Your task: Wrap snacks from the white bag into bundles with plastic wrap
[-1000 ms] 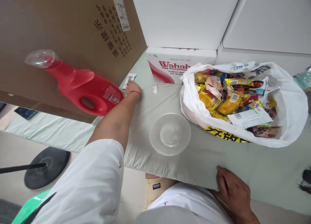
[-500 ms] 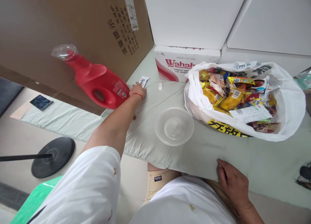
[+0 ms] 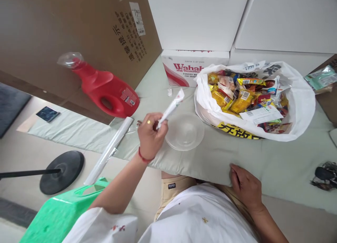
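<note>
My left hand (image 3: 151, 136) pinches a slim white packet (image 3: 172, 107) with small printing, held tilted up and to the right. It is above the cloth-covered table, at the left side of a clear glass plate (image 3: 185, 132). The packet's lower end is hidden in my fingers. My right hand (image 3: 247, 186) rests at the near edge of the table, its fingers curled with nothing visible in them. Right of the plate stands a white plastic bag (image 3: 302, 106), open at the top and full of wrapped snacks (image 3: 243, 100).
A red detergent bottle (image 3: 105, 88) stands by a large cardboard box (image 3: 79, 25) at left. Behind are a Wahaha water carton (image 3: 181, 71) and white boxes (image 3: 195, 18). A small white piece (image 3: 170, 92), keys (image 3: 325, 176), a phone (image 3: 47, 113) and a green stool (image 3: 58, 215) also show.
My left hand has picked up the white packet from beside the red bottle and drawn it back toward me, to the plate's left side. My right hand stays at the table edge.
</note>
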`<state>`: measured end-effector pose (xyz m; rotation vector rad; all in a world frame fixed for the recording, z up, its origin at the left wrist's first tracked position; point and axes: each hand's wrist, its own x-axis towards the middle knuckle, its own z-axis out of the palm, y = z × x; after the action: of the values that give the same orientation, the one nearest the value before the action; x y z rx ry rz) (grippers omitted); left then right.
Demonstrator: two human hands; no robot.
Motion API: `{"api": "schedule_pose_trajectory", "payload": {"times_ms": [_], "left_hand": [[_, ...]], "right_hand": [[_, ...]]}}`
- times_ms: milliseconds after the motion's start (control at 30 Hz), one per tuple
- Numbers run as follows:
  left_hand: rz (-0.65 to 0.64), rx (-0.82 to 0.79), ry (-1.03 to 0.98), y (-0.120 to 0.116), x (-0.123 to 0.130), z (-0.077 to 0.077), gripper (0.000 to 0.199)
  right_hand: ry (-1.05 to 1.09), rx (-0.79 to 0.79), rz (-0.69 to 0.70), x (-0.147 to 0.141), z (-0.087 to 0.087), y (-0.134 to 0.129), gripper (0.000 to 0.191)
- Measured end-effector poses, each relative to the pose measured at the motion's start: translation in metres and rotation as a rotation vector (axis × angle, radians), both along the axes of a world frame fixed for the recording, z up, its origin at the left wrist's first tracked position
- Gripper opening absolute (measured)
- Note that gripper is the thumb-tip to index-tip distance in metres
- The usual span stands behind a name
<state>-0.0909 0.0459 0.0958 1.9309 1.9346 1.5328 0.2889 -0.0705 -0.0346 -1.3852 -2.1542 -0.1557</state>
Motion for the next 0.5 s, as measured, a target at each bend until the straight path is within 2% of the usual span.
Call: {"api": "schedule_pose_trajectory", "payload": {"times_ms": [67,133,267,367,433,500], "left_hand": [[-0.064,-0.03,-0.113,-0.026,0.016,0.007,0.009],[-0.098,-0.064,-0.207,-0.031,0.035,0.014,0.008],[-0.16,-0.116,-0.232,0.002,0.09,0.033,0.016],[-0.357,-0.103,-0.197,0.025,0.124,0.049,0.048],[-0.444,-0.054,-0.114,0.024,0.13,0.054,0.057],[-0.471,-0.009,0.042,0.009,0.12,0.048,0.048]], "right_hand": [[-0.001,-0.002,0.003,0.0,-0.002,0.0,0.02],[0.008,-0.001,-0.004,0.0,-0.003,0.0,0.021],[0.012,-0.03,-0.022,-0.001,-0.001,0.001,0.023],[0.018,-0.049,-0.028,-0.002,0.001,0.0,0.024],[0.033,-0.055,-0.035,-0.002,0.002,0.0,0.024],[0.048,-0.062,-0.04,-0.003,0.001,-0.001,0.025]]}}
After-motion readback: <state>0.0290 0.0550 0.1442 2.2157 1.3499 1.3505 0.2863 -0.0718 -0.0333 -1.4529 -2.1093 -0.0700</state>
